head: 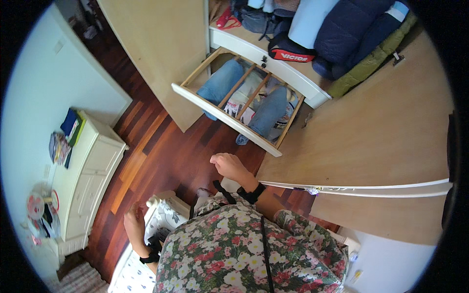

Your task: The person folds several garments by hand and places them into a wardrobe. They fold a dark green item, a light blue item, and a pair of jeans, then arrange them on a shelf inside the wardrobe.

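Observation:
My right hand (230, 166) hovers over the wood floor in front of the wardrobe, its fingers curled and nothing visible in it. Farther left, my left hand (135, 221) is raised beside the bed; whether its fingers are apart is unclear. Both wrists wear black bands. Ahead of the right hand, a pull-out trouser rack (227, 118) with wooden bars juts from the wardrobe. Blue jeans (222, 80) hang at its left side, and a second pair of jeans (270, 110) at its right. White fabric (240, 104) bearing red writing shows between the bars. Neither hand touches the rack.
Wardrobe doors (157, 55) stand open. Above the rack, a shelf holds a black-and-red Victor bag (293, 51) beneath hanging jackets (348, 33). A cream dresser (93, 164) at left carries folded clothes (71, 128) and a fan (35, 206). A bed (133, 273) with patterned bedding lies at lower left.

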`<state>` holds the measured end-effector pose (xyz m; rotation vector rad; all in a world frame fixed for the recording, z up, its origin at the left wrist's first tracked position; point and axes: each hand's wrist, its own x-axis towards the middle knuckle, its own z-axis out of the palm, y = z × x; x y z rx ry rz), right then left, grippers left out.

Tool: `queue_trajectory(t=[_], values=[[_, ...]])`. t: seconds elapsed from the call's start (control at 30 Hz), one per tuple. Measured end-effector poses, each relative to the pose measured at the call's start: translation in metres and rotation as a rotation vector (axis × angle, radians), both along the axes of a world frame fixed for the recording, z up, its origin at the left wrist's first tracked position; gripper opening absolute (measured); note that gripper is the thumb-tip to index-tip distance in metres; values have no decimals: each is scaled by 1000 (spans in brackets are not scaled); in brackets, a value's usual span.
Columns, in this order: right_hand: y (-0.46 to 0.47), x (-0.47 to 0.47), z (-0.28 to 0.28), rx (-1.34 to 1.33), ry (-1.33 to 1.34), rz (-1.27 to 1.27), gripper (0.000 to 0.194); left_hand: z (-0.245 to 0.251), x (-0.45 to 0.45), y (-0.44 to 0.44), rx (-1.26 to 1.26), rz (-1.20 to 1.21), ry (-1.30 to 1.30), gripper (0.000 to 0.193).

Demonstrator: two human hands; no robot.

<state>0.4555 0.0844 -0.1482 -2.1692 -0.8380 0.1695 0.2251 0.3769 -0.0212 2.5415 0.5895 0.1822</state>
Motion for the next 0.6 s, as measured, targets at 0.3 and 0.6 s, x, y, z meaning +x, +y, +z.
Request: queue_trajectory(t=[0.3, 0.6], values=[[-44, 70, -50, -35, -73, -692, 34, 8, 112, 24, -49, -158, -76, 26], [-96, 183, -108, -150, 177, -1189, 94, -3, 171, 21, -74, -160, 14, 24]])
